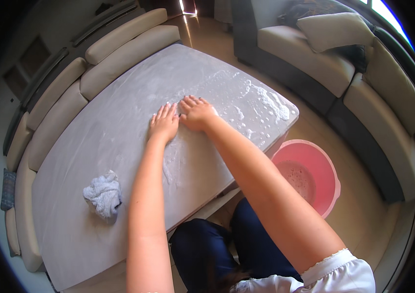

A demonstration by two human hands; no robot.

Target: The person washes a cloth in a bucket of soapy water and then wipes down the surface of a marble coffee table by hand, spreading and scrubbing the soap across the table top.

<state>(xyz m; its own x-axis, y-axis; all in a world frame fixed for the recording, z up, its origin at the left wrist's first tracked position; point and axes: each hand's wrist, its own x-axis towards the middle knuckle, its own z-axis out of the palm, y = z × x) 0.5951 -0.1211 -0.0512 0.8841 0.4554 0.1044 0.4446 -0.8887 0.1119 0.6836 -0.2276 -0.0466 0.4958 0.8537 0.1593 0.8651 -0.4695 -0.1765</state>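
My left hand lies palm down on the grey tabletop, fingers pointing away from me, with no object seen in it. Just to its right my right hand also rests flat on the table, fingers slightly spread; whether something is under the palm is hidden. The two hands nearly touch at the thumbs. White foam and suds spread over the table's right part, and thin wet streaks show below my hands. A crumpled light grey-blue cloth sits on the tabletop left of my left forearm.
A pink plastic basin with sudsy water stands on the floor beside the table's right edge, partly behind my right arm. Cushioned beige sofas line the left side. Another sofa with a pillow stands at right. My knees are near the table's edge.
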